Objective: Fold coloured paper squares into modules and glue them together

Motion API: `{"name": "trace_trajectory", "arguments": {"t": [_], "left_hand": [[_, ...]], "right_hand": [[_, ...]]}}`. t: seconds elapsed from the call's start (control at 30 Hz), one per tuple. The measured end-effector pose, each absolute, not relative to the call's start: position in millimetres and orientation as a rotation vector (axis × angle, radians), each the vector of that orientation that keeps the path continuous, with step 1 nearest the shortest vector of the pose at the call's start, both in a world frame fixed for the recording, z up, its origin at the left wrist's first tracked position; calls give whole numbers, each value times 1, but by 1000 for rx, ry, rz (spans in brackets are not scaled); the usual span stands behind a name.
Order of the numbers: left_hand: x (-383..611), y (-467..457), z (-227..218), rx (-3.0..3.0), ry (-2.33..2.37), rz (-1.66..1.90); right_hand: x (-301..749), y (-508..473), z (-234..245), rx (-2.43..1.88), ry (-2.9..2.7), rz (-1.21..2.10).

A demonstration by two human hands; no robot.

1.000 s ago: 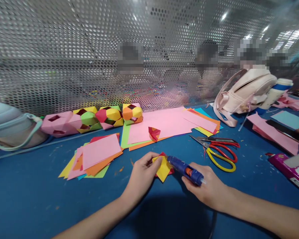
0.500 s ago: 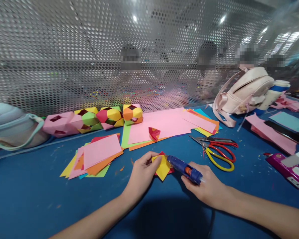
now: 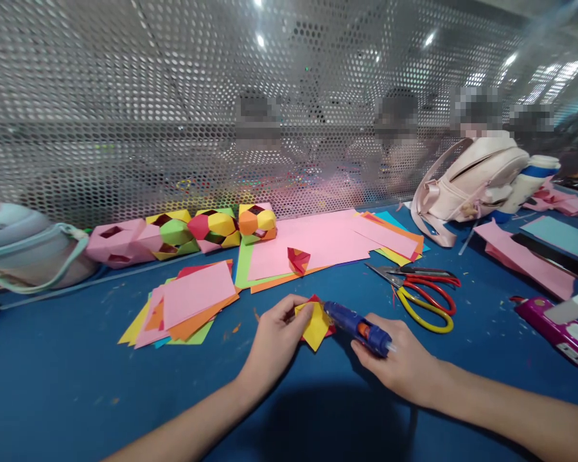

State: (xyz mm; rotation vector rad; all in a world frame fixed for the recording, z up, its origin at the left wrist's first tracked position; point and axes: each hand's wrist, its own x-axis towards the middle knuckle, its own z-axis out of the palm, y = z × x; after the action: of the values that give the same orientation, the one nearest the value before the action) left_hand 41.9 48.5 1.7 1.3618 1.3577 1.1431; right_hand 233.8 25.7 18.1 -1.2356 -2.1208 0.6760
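Left hand (image 3: 272, 337) pinches a folded yellow-and-red paper piece (image 3: 315, 323) against the blue counter (image 3: 77, 385), fingers closed on its left corner. Right hand (image 3: 399, 362) wraps a blue glue gun (image 3: 359, 327), grip closed around the body, nozzle touching the paper's right edge. Near left: a stack of coloured squares (image 3: 187, 305). Beyond the paper: large pink sheets (image 3: 318, 240) carrying 1 small red folded unit (image 3: 297, 258). Right of the gun: 2 scissors (image 3: 424, 292). Folded paper balls (image 3: 212, 226) line the perforated screen.
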Motion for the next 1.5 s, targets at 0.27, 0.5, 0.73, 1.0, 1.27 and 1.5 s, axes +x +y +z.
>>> {"name": "trace_trajectory", "arguments": {"t": [0.27,0.5,0.73,1.0,1.27,1.5], "left_hand": [[40,51,2,1195,1358,1192],[36,57,-3,974,1237,1354],[42,50,6,1009,1202,1365],[32,28,13,1043,1228,1224],[28,-2,24,1079,1222,1181],[17,5,15,1015,1196,1115]], "right_hand": [[237,24,19,-1291,-2032,721],[246,45,11,-1472,-2057,461],[255,57,13,-1598,-2262,193],[258,9,81,-1264,-2203,641],[183,23,36,-1150,-1895,1080],[170,36,26,-1113,-1707,1319]]}}
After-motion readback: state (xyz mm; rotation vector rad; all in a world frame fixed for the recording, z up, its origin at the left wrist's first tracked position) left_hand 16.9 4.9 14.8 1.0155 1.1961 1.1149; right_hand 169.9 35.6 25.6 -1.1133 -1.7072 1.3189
